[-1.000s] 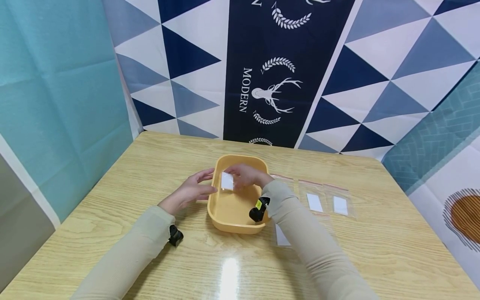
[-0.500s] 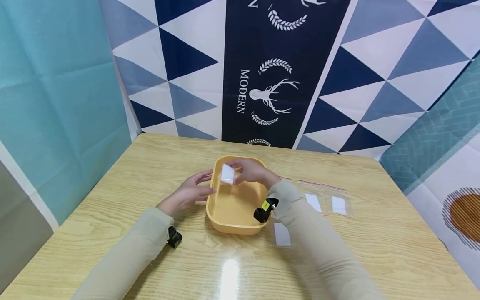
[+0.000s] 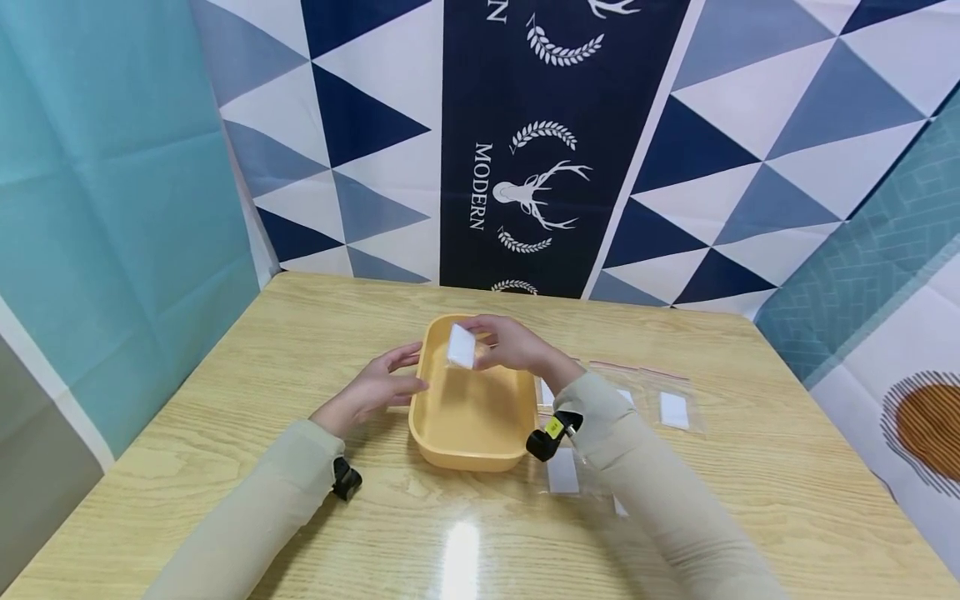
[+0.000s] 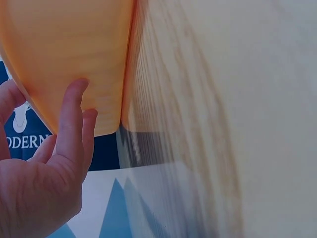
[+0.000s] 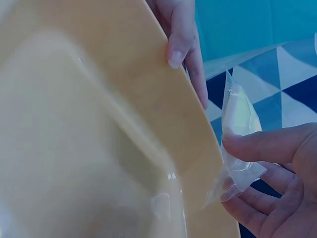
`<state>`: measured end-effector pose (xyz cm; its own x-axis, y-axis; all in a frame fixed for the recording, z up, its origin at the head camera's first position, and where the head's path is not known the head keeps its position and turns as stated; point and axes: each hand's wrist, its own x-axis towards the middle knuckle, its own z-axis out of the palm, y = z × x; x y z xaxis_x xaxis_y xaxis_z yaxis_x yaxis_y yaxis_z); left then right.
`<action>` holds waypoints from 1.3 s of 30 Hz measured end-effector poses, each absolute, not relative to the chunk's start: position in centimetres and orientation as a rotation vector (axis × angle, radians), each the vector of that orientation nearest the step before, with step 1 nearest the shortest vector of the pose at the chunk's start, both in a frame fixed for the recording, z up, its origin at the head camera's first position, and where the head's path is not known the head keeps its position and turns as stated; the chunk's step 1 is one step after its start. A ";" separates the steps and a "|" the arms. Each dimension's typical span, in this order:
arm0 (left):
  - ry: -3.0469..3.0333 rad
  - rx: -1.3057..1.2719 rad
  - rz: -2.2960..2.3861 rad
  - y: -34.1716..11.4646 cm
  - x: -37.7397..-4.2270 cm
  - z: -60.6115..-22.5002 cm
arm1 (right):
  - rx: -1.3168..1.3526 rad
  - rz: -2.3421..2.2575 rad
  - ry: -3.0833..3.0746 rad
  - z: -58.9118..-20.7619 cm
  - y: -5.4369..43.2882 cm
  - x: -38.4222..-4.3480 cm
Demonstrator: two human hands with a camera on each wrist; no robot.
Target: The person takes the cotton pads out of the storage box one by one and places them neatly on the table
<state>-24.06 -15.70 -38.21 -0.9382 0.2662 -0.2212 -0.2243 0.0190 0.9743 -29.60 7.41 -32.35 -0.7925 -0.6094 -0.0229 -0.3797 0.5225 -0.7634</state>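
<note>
Thumb and fingers of my right hand pinch a small clear plastic packet with something white inside. It is held up over the far part of the yellow-orange plastic bin. In the right wrist view the packet looks crumpled, with its clear film hanging below the thumb. The bin holds nothing else that I can see. My left hand rests against the bin's left wall with fingers spread. The left wrist view shows the left hand's fingertips extended along the outside of the wall.
Right of the bin, several clear zip bags with white pieces lie flat on the wooden table. One bag is farthest right, and another bag lies near the bin's front right corner. My right forearm covers part of them. Patterned cloth hangs behind.
My right hand has lifted the packet up from the bin's floor and shifted slightly right. My left hand has stayed at the bin's left side.
</note>
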 end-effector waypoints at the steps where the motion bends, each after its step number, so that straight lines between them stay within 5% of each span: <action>1: 1.961 0.042 1.983 -15.7 -24.0 -38.2 | -0.832 -1.137 2.482 -32.3 7.5 -29.4; 39: 1.942 0.084 2.004 -15.7 -23.7 -38.0 | -0.805 -1.288 2.534 -32.1 16.1 -21.3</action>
<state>-23.70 -15.71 -37.96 -0.9377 0.2866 -0.1963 -0.2053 -0.0015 0.9787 -21.33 16.11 -32.06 -0.8352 -0.5447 0.0762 -0.3824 0.4756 -0.7922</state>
